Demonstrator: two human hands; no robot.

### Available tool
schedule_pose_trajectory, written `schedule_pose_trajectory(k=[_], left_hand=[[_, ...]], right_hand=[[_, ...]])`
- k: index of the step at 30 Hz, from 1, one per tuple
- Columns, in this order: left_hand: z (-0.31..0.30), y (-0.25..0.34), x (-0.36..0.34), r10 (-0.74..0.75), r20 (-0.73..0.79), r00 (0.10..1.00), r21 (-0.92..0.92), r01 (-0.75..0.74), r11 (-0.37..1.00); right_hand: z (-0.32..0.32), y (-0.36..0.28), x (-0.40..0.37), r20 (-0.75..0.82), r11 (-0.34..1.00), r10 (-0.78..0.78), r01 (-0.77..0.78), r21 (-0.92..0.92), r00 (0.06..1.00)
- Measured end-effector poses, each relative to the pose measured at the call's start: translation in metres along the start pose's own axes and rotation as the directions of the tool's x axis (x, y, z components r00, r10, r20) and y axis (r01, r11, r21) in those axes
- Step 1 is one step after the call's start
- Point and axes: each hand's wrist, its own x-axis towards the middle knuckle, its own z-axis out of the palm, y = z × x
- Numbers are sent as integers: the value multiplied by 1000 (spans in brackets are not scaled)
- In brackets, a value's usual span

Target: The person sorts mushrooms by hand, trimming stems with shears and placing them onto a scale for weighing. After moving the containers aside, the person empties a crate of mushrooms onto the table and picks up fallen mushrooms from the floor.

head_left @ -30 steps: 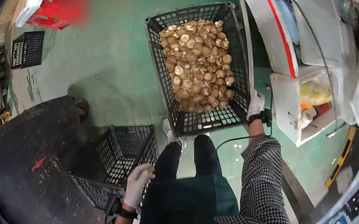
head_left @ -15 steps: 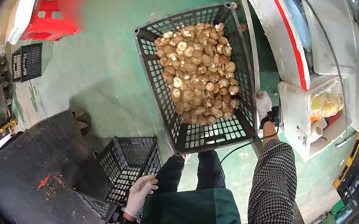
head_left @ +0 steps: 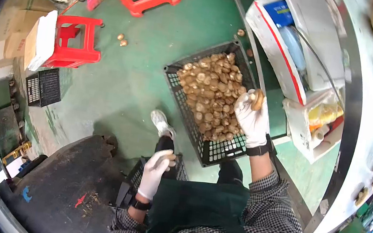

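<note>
My right hand [head_left: 251, 121], in a white glove, is closed around a brown-capped mushroom [head_left: 258, 100] above the right side of a black plastic crate [head_left: 219, 156]. The crate stands on the floor, heaped with brown mushrooms [head_left: 211, 96], several with their pale stems turned up. My left hand [head_left: 153, 174], also gloved, is raised left of my dark green apron [head_left: 198, 204]. Its fingers are curled, with something tan at their tips that I cannot make out. Partly behind that hand is a second black crate [head_left: 181, 168].
Red stools [head_left: 78, 55] stand at the left on a green floor [head_left: 142, 58], with a few loose mushrooms [head_left: 122, 40] nearby. White foam boxes [head_left: 293, 103] line the right. Beyond them a pale work surface [head_left: 372, 119] holds more mushrooms. A dark bin-like object [head_left: 63, 180] is at lower left.
My right hand has come off the crate's right side and now holds a mushroom above it. The view has shifted, bringing in the stools and the work surface. My left hand is raised higher.
</note>
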Motion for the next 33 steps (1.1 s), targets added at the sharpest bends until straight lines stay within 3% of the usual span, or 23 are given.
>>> schedule_pose_trajectory(k=[3,7,8,11,13,15,16,19,21,22,25,27,28,29,31,32,33], left_hand=[[-38,13,46,18,64,998,-60,-14,998],[-112,30,111,-51,132,990,-128,68,989],[-134,36,122,-91,106,990,-159,107,981],[-207,46,155,-39,-16,999,-128,36,991],[-253,44,175,-20,-160,987,-118,1,993],[-285,54,196,-41,-322,946,-124,1,992],[-300,51,210,-40,-369,928,-115,-3,993],[-335,52,249,-88,-456,885,-123,35,992],[-353,59,274,-124,-480,868,-64,107,992],[-362,60,290,-123,-502,856,-19,131,991],[-396,54,337,-114,-546,830,103,202,974],[-421,46,379,-108,-559,822,182,248,952],[-433,39,399,-67,-561,825,216,225,950],[-437,34,423,-25,-561,828,249,198,948],[-438,15,463,8,-542,840,298,184,937],[-443,12,485,69,-527,847,351,143,925],[-442,14,506,69,-545,835,364,161,917]], right_hand=[[38,43,26,-5,986,20,-21,-165,1000],[53,92,64,-202,907,-38,-51,-418,979],[53,108,76,-275,891,-87,-49,-451,957],[52,150,119,-289,904,-70,-62,-422,955],[50,175,150,-419,902,-92,-103,-420,904],[33,186,175,-354,797,-22,-197,-571,935],[21,188,188,-397,786,-2,-244,-568,918],[2,178,215,-363,575,-112,-237,-783,925],[-2,160,228,-456,595,-257,-232,-769,852],[-9,146,240,-430,556,-285,-218,-802,857],[-47,95,283,-383,160,-433,-349,-924,816],[-66,77,317,-331,-191,-512,-481,-856,793],[-94,66,329,-142,-394,-490,-364,-844,860],[-86,67,343,-278,-516,-456,-505,-692,846],[-128,56,363,-140,-788,-386,-404,-464,912],[-111,73,376,-338,-691,-456,-567,-449,823],[-143,64,386,-253,-802,-401,-471,-367,880]])
